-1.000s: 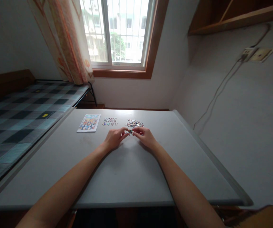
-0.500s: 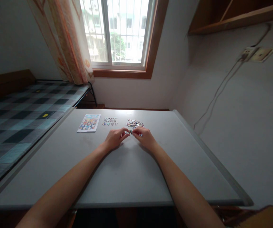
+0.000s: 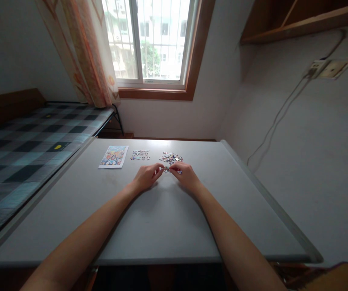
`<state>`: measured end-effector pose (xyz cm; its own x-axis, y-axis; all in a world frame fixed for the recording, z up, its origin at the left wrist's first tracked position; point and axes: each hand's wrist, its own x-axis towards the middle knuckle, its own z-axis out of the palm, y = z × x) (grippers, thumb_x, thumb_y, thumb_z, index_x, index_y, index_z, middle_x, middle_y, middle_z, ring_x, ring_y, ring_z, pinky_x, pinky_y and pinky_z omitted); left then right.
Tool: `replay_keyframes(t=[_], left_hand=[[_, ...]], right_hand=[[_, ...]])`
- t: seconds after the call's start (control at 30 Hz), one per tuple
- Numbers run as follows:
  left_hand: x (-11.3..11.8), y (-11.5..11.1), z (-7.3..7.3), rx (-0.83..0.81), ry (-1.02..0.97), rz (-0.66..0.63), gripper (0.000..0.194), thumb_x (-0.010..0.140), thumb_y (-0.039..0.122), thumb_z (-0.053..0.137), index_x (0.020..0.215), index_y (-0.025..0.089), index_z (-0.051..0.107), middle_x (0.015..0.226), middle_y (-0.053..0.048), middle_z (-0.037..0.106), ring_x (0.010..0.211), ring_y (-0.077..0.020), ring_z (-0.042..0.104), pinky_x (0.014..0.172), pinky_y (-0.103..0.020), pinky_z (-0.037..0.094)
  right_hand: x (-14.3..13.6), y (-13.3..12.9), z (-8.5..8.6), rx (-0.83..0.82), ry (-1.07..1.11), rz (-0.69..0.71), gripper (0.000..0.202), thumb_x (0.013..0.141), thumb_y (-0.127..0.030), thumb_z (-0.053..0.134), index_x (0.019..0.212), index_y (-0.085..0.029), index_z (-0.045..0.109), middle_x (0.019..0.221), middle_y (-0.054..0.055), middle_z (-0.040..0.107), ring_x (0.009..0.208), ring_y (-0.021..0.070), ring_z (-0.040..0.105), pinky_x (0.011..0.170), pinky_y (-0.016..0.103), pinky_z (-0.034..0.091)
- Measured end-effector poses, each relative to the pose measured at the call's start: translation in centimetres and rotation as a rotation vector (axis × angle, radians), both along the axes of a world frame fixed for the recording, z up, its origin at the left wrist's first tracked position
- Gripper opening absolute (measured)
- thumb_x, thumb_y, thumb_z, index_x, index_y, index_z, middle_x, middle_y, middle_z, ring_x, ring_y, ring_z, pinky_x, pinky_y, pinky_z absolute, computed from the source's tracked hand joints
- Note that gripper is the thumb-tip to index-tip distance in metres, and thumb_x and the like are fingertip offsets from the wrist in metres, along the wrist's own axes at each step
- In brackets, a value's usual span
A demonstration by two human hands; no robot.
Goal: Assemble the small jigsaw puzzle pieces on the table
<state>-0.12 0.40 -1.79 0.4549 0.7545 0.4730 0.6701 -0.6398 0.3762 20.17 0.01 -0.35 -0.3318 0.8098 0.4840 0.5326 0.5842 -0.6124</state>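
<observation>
Between my fingertips, low over the table, is a small jigsaw puzzle piece (image 3: 167, 169); whether it is one piece or two joined cannot be made out. My left hand (image 3: 147, 176) pinches it from the left with thumb and forefinger. On the other side my right hand (image 3: 185, 173) is closed on it too, its fingers curled. Just beyond the hands lies a loose heap of puzzle pieces (image 3: 171, 157). Left of the heap, several pieces (image 3: 140, 155) are spread in rows. A printed picture sheet (image 3: 113, 157) rests flat farther left.
The light grey table (image 3: 161, 226) has a raised rim along its right side. A bed with a checked mattress (image 3: 40, 137) stands along the left. The window (image 3: 149, 40) and curtain (image 3: 83, 52) are behind. A cable (image 3: 278, 115) hangs down the right wall.
My fingertips have shifted very slightly around the puzzle piece, the left ones drawing back a little to the left. The heap, rows and sheet stay where they were.
</observation>
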Motion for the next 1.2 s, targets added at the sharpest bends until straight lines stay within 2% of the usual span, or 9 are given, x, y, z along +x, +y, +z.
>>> replay_keyframes(t=[0.5,1.2], left_hand=[[-0.08,0.25,-0.4,0.072,-0.01,-0.01,0.02,0.092,0.029,0.048,0.098,0.019,0.064,0.071,0.0,0.068,0.054,-0.0086,0.056,0.057,-0.019,0.038],[-0.04,0.27,-0.41,0.061,-0.015,-0.023,0.018,0.09,0.028,0.05,0.097,0.021,0.065,0.069,0.002,0.066,0.053,-0.0076,0.055,0.056,-0.019,0.038]], right_hand=[[0.05,-0.02,-0.1,0.02,0.016,0.005,0.008,0.082,-0.018,0.06,0.077,-0.018,0.067,0.076,0.003,0.066,0.071,0.0141,0.057,0.07,0.027,0.045],[0.07,0.26,-0.39,0.008,0.002,0.012,0.009,0.081,-0.015,0.06,0.074,-0.018,0.065,0.073,0.002,0.064,0.067,0.013,0.054,0.067,0.026,0.042]])
